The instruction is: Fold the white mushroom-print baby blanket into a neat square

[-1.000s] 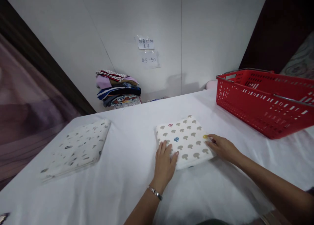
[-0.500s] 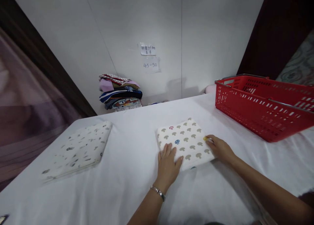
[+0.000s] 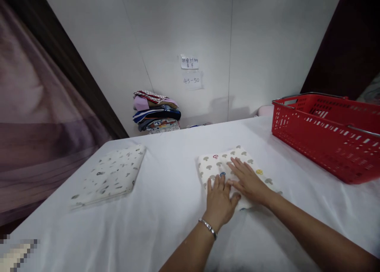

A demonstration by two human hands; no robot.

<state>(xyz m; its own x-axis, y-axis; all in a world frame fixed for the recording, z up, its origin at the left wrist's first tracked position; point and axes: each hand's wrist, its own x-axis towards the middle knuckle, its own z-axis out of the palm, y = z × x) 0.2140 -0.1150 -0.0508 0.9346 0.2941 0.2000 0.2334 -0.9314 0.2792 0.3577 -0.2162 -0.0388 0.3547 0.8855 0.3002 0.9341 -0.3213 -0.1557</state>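
Observation:
A folded white cloth with a mushroom print (image 3: 225, 161) lies on the white table (image 3: 166, 208) in front of me. My left hand (image 3: 219, 198), a bracelet on its wrist, rests flat on the cloth's near left corner with fingers stretched out. My right hand (image 3: 247, 181) lies flat on top of the cloth's middle, fingers spread and pointing left and away. Neither hand grips anything.
A second folded patterned cloth (image 3: 109, 175) lies at the left of the table. A red plastic basket (image 3: 326, 133) with metal handles stands at the right. A stack of folded clothes (image 3: 156, 113) sits by the wall, under two paper notes (image 3: 191, 72).
My right hand has moved from the cloth's right edge onto its top, toward the left. The left hand stays on the near corner. The view has shifted a little.

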